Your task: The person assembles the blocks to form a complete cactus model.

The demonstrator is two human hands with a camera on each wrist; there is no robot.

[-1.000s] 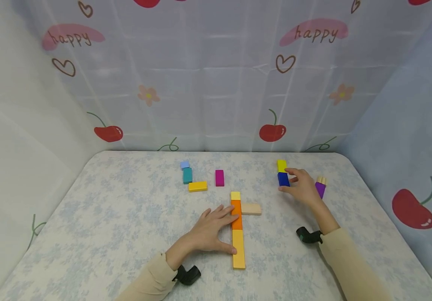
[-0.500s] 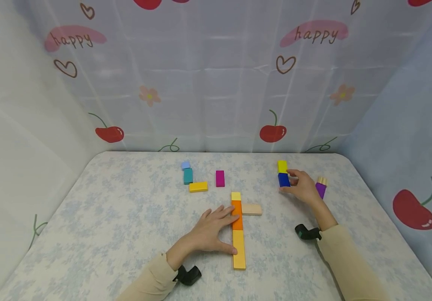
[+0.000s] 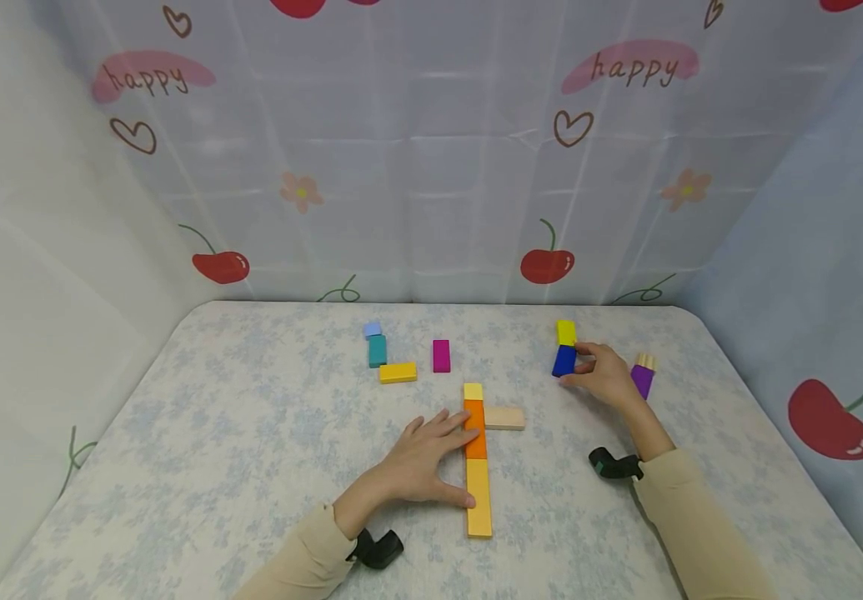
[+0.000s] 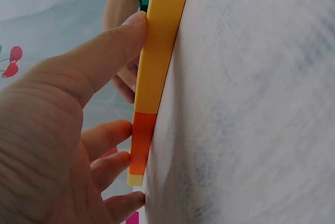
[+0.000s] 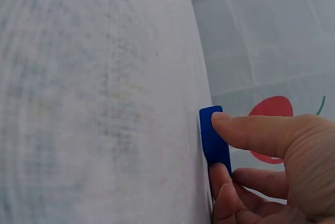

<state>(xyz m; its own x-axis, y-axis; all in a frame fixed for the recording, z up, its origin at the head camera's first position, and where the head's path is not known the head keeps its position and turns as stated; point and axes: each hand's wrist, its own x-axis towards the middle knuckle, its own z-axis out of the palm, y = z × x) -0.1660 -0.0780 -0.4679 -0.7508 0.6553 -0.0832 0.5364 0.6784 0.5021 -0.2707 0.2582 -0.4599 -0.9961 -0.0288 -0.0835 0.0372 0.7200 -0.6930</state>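
My left hand lies with spread fingers against the left side of a row of blocks. Its thumb touches the long light-orange block, and its fingertips touch the orange block. A small pale-yellow block caps the far end of that row. On the right, my right hand pinches a blue block on the table between thumb and fingers; the right wrist view shows the thumb on the blue block. The blue block sits slightly slanted, just in front of a bright-yellow block.
A pale wooden block juts right from the row. Farther back lie a magenta block, a yellow block, a teal block and a light-blue block. Beside my right hand is a purple block with pale pieces behind it.
The blue block has turned slightly, its near end swinging left, while my right hand keeps hold of it. My left hand stays in place against the row.
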